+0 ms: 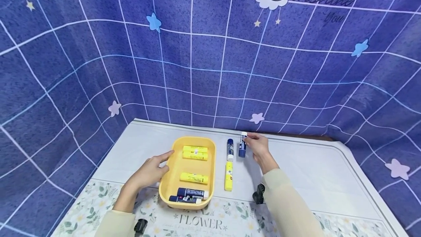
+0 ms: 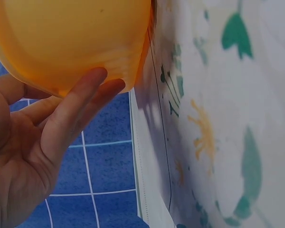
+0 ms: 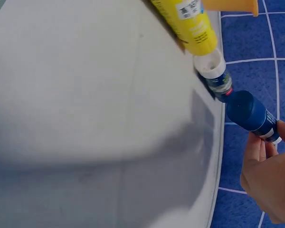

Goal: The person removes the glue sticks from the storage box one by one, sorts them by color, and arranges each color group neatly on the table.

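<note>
My right hand pinches a dark blue glue stick near its white end, over the far part of the table. In the right wrist view its blue end points toward the camera. Just left lies another blue glue stick, with a yellow glue stick nearer the front. Fingers of my left hand rest along the left side of the yellow tray; in the left wrist view, fairly straight fingers touch its outer wall. Inside lie yellow glue sticks and blue ones.
The white table carries a flowered print along its front. A blue curtain with white grid lines and stars hangs behind and at both sides. Small black devices sit by the wrists.
</note>
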A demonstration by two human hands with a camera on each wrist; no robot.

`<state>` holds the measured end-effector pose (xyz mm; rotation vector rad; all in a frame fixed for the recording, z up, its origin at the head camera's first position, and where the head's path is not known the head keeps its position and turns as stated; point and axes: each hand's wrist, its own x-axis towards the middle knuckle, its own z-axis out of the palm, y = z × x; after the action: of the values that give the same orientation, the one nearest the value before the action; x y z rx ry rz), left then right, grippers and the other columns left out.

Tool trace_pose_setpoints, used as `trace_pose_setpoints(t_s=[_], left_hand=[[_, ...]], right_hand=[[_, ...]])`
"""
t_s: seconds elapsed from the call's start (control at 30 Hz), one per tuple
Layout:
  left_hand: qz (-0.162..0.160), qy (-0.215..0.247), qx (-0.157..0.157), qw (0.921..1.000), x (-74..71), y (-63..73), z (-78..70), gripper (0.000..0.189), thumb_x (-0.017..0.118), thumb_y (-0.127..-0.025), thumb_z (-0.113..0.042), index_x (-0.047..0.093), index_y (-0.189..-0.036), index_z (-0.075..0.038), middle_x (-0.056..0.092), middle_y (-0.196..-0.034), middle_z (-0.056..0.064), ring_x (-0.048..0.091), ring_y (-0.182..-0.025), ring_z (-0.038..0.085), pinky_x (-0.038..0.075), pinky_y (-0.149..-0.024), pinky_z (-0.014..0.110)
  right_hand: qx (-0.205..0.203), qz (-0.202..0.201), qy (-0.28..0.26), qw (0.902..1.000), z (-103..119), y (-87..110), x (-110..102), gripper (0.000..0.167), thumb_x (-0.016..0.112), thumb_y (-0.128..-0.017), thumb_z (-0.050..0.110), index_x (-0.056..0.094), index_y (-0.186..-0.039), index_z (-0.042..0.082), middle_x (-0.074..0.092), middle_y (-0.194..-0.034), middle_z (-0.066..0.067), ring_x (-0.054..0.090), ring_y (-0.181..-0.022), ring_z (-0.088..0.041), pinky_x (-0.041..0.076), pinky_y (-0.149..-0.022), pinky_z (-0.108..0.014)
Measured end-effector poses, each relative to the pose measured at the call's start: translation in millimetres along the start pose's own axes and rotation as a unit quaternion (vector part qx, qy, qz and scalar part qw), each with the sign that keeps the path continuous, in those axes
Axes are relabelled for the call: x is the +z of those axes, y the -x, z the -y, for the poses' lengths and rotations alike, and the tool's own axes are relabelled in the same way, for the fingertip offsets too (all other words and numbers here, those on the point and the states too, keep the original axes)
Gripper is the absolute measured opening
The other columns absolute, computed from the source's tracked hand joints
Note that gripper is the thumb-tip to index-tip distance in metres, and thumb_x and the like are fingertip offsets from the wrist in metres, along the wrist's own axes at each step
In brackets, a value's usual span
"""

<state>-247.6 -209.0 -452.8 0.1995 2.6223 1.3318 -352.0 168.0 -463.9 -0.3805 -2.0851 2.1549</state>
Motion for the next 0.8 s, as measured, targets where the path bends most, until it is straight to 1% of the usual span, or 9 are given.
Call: trace_pose_setpoints(t_s=[0.1,0.2,0.27,0.37,0.43,0.5,0.67,0.7,0.8], left_hand=[[0.002,0.004,-0.001,1.0000,1.0,-0.5,0.9,0.059,0.051,-0.103,-0.009,0.039,-0.160,-0.011,0.067,-0.134,0.022,0.057,-0.050,0.022,0.050,-0.050,0.031],[0.000,0.004,0.000,1.0000,1.4,-1.1,2.0,0.058,0.051,-0.103,-0.009,0.039,-0.160,-0.011,0.065,-0.137,0.022,0.057,-0.051,0.021,0.050,-0.051,0.032],[-0.002,0.003,0.000,1.0000,1.6,-1.8,2.6,0.058,0.051,-0.103,-0.009,0.039,-0.160,-0.011,0.064,-0.139,0.022,0.058,-0.051,0.022,0.051,-0.052,0.032],[-0.002,0.003,-0.001,1.0000,2.2,-1.9,3.4,0.059,0.051,-0.103,-0.008,0.039,-0.160,-0.011,0.062,-0.141,0.022,0.058,-0.052,0.022,0.051,-0.054,0.032],[-0.001,0.003,-0.002,1.0000,2.6,-1.9,3.7,0.059,0.051,-0.103,-0.008,0.039,-0.160,-0.010,0.061,-0.142,0.022,0.057,-0.051,0.021,0.052,-0.055,0.031],[0.000,0.004,-0.002,1.0000,2.7,-1.3,3.6,0.059,0.051,-0.102,-0.008,0.038,-0.160,-0.010,0.061,-0.143,0.023,0.058,-0.052,0.020,0.052,-0.056,0.030],[-0.002,0.010,-0.001,1.0000,1.2,-0.7,2.4,0.059,0.051,-0.103,-0.008,0.039,-0.160,-0.010,0.067,-0.133,0.023,0.060,-0.053,0.019,0.052,-0.055,0.030],[-0.002,0.010,-0.001,1.0000,0.8,-0.7,2.2,0.059,0.051,-0.102,-0.007,0.039,-0.160,-0.010,0.069,-0.129,0.022,0.060,-0.052,0.019,0.052,-0.054,0.030],[0.000,0.008,0.000,1.0000,0.2,-1.7,2.1,0.059,0.051,-0.103,-0.007,0.038,-0.160,-0.010,0.070,-0.128,0.021,0.061,-0.053,0.017,0.052,-0.054,0.029]], right_hand=[[0.001,-0.007,-0.002,1.0000,-6,-0.7,-4,0.035,0.065,-0.088,-0.009,0.064,-0.123,-0.017,0.067,-0.092,-0.004,0.062,-0.080,-0.007,0.055,-0.075,-0.017],[-0.004,-0.010,-0.001,0.9999,-11,-0.9,-7,0.035,0.063,-0.088,-0.010,0.063,-0.121,-0.020,0.068,-0.086,-0.005,0.063,-0.077,-0.009,0.056,-0.073,-0.019],[-0.004,-0.018,0.011,0.9998,-14,-0.6,-8,0.035,0.063,-0.088,-0.010,0.063,-0.121,-0.020,0.069,-0.081,-0.004,0.062,-0.072,-0.008,0.056,-0.070,-0.020],[0.012,-0.035,0.036,0.9987,-19,1.3,-9,0.035,0.064,-0.087,-0.008,0.064,-0.122,-0.018,0.068,-0.076,-0.002,0.063,-0.068,-0.008,0.056,-0.067,-0.021],[0.027,-0.040,0.048,0.9977,-21,2.3,-9,0.036,0.065,-0.089,-0.005,0.064,-0.123,-0.016,0.069,-0.079,-0.001,0.065,-0.071,-0.008,0.057,-0.070,-0.021],[0.035,-0.040,0.052,0.9973,-23,2.7,-10,0.035,0.065,-0.090,-0.004,0.065,-0.124,-0.015,0.071,-0.085,-0.005,0.068,-0.075,-0.010,0.059,-0.075,-0.023],[0.031,-0.032,0.048,0.9979,-25,1.3,-9,0.035,0.065,-0.091,-0.003,0.064,-0.124,-0.015,0.074,-0.094,-0.011,0.072,-0.083,-0.014,0.061,-0.089,-0.033],[0.028,-0.031,0.046,0.9981,-25,0.7,-9,0.035,0.065,-0.091,-0.004,0.064,-0.124,-0.016,0.075,-0.094,-0.011,0.072,-0.082,-0.013,0.061,-0.090,-0.034],[0.023,-0.029,0.042,0.9984,-27,-1.3,-9,0.035,0.065,-0.091,-0.004,0.064,-0.124,-0.017,0.075,-0.092,-0.011,0.072,-0.080,-0.013,0.061,-0.088,-0.033]])
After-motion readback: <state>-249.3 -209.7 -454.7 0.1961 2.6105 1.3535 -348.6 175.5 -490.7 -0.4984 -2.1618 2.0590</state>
